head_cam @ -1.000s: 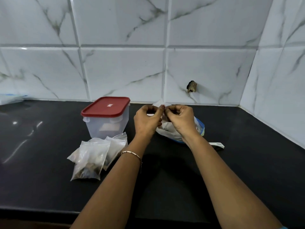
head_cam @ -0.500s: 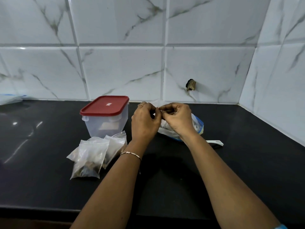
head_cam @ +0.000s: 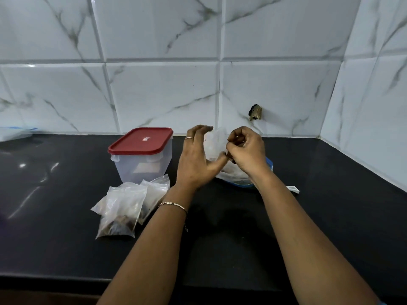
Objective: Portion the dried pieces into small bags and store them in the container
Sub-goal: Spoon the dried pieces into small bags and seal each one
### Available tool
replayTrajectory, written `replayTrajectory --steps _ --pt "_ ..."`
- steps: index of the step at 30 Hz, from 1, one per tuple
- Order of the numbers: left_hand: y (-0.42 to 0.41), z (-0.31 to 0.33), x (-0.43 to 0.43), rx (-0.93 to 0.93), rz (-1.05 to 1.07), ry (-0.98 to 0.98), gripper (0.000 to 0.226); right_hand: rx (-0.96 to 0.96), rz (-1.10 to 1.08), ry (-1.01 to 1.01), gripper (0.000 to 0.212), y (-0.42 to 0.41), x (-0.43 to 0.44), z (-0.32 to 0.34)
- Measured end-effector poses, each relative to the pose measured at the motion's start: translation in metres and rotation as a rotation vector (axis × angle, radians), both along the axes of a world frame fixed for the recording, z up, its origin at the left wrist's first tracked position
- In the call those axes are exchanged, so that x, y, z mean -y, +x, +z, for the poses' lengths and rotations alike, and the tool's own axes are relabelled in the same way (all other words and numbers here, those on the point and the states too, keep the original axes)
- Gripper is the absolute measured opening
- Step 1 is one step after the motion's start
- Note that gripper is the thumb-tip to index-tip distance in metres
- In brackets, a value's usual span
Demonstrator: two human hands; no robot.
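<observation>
Centre frame, right hand (head_cam: 246, 154) pinches a small bag (head_cam: 214, 143); left hand (head_cam: 196, 159) spread beside it, hiding the large bag (head_cam: 233, 176); lidded container (head_cam: 141, 156) and filled bags (head_cam: 123, 205) left.

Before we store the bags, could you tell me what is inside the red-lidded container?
Through the container's cloudy wall, only a pale tan rectangular patch shows low inside; what it is cannot be told. The red lid covers the top.
</observation>
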State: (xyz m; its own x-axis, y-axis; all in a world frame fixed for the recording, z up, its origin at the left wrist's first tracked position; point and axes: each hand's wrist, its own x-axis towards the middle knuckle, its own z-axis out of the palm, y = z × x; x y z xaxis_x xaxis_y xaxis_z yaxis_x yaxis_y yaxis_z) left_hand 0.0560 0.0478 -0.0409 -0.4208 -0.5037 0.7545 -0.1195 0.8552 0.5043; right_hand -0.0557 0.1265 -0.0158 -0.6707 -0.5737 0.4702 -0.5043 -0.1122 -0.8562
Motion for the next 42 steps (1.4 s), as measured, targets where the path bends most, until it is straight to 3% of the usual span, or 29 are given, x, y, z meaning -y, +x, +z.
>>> replayTrajectory --steps 2,5,10,13,16,20,22,25,31,35,37,42 --pt "-0.001 -0.005 0.002 0.127 -0.013 -0.043 0.088 0.038 0.08 -0.003 0.024 -0.001 -0.003 0.003" --pt "-0.005 -0.008 0.005 0.239 0.038 -0.077 0.097 0.005 0.2 0.044 0.028 0.001 -0.005 0.004" --pt "-0.003 -0.005 0.007 0.071 0.081 -0.021 0.08 -0.182 0.14 0.145 0.023 0.005 -0.007 0.004" --pt "-0.004 -0.004 0.008 0.06 0.13 -0.093 0.07 -0.313 0.051 0.208 0.014 0.006 -0.008 0.003" --pt "-0.004 -0.005 0.008 0.059 0.133 -0.148 0.062 -0.273 0.088 0.191 0.007 0.004 -0.005 0.004" --pt "-0.004 -0.006 0.008 0.071 0.14 -0.22 0.059 -0.271 0.157 0.219 0.028 0.002 -0.006 0.003" --pt "-0.004 -0.005 0.007 0.078 0.134 -0.223 0.06 -0.288 0.146 0.217 0.027 0.001 -0.005 0.003" --pt "-0.005 -0.005 0.005 0.085 0.067 -0.175 0.066 -0.276 0.101 0.204 0.012 0.003 -0.006 0.004" --pt "-0.003 -0.005 0.005 0.051 -0.008 -0.04 0.074 -0.269 0.002 0.232 0.024 0.003 -0.012 0.007" --pt "-0.002 -0.005 0.004 0.138 0.089 -0.088 0.061 -0.282 0.06 0.24 0.03 0.003 -0.016 0.004" --pt "0.001 -0.003 0.003 0.153 0.127 -0.067 0.057 -0.291 0.111 0.199 0.023 0.002 -0.015 0.001" --pt "0.004 -0.007 0.001 0.14 0.112 -0.017 0.044 -0.225 0.27 0.154 0.023 0.002 -0.027 -0.001"
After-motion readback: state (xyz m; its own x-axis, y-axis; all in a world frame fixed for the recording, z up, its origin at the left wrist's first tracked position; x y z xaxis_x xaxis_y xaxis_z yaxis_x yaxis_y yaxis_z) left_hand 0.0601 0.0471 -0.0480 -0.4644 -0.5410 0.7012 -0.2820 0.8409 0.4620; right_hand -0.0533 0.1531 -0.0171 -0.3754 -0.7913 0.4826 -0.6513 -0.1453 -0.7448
